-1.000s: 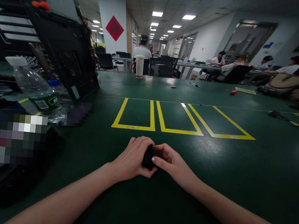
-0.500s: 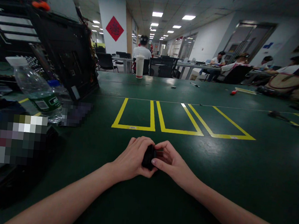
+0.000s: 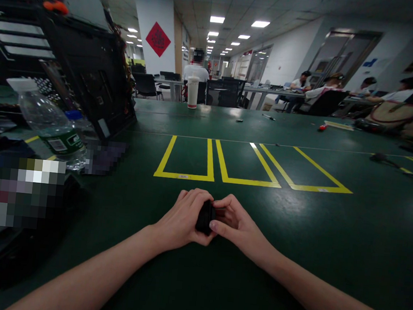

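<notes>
Dim scene overall. Light is cast from above by rectangular ceiling panels (image 3: pixel 260 24), burnt out to white. Soft glare is thrown back by the bench (image 3: pixel 330 235) right of centre and at the right edge; the far end of one tape strip (image 3: pixel 265 164) is whitened. Foreground sunk in shadow; surface detail of the black object (image 3: pixel 205 218) is mostly lost. Bottle (image 3: pixel 54 121) stretched by edge distortion. Patches at left masked by coarse pixelation. Distant background softly rendered.
</notes>
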`<state>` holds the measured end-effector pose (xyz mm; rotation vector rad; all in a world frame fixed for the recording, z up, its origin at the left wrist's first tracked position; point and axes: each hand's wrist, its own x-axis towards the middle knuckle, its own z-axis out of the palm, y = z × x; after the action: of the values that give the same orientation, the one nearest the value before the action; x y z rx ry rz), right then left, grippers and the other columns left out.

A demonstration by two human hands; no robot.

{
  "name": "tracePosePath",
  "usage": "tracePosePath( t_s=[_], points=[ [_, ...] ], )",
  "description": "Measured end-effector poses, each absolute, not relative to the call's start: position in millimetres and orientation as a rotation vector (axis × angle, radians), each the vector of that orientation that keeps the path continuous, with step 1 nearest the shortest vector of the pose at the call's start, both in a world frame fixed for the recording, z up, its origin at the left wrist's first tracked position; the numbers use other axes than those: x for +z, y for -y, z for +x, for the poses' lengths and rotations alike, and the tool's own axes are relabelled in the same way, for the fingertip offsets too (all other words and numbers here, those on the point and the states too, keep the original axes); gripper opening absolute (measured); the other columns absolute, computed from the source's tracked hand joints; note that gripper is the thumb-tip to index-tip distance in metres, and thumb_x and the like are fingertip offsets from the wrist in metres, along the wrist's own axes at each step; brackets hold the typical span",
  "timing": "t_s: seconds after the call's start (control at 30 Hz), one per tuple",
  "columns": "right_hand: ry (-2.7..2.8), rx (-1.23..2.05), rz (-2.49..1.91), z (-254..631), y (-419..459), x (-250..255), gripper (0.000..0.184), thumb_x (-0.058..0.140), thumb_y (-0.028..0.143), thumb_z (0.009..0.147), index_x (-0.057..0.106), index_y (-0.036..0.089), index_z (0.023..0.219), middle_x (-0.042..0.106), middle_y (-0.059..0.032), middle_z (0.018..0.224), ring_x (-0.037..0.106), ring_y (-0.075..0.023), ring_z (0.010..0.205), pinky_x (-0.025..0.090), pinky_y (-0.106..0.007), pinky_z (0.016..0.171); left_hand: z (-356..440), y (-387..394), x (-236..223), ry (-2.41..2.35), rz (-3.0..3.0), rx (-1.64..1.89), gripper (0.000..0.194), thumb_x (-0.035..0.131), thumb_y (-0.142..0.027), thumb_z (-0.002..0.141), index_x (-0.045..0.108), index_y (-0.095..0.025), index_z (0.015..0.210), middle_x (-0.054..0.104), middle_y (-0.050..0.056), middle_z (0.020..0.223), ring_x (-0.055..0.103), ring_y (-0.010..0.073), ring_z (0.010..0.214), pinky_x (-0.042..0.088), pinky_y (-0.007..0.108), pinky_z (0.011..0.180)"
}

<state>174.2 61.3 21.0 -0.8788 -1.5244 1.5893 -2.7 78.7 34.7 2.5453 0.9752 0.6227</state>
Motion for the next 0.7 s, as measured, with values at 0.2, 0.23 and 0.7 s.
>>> tracePosePath(
  t_s=[0.2, 0.23, 0.7],
  points=[
    [1.524, 1.541, -0.96, 173.0, -63.0, 20.7, 0.028, 0.06, 0.022, 0.073, 0.045, 0.022, 0.096, 0.052, -0.0021, 0.102, 0.052, -0.0172, 0.1, 0.042, -0.038, 0.088, -1.7, -79.4, 33.8, -0.987, 2.562, 0.643, 0.047, 0.062, -0.027, 0.067, 0.038, -0.017, 0.106, 0.049, 0.008, 0.104, 0.047, 0.0228, 0.095, 0.037, 0.035, 0.078],
    [1.528, 1.54, -0.981, 173.3, -63.3, 21.0, 0.03, 0.061, 0.023, 0.073, 0.045, 0.022, 0.099, 0.052, -0.0028, 0.104, 0.051, -0.0176, 0.102, 0.041, -0.039, 0.09, -1.6, -79.5, 33.6, -0.983, 2.563, 0.644, 0.047, 0.062, -0.027, 0.067, 0.038, -0.017, 0.107, 0.049, 0.008, 0.105, 0.047, 0.0227, 0.095, 0.037, 0.035, 0.078],
    [1.525, 1.572, -0.917, 174.6, -62.7, 20.6, 0.021, 0.058, 0.024, 0.076, 0.045, 0.022, 0.092, 0.054, -0.0006, 0.096, 0.055, -0.0156, 0.094, 0.047, -0.034, 0.081, -1.9, -78.4, 36.2, -0.983, 2.543, 0.631, 0.047, 0.062, -0.027, 0.067, 0.038, -0.019, 0.107, 0.049, 0.007, 0.105, 0.047, 0.0227, 0.094, 0.037, 0.035, 0.078]
  ],
)
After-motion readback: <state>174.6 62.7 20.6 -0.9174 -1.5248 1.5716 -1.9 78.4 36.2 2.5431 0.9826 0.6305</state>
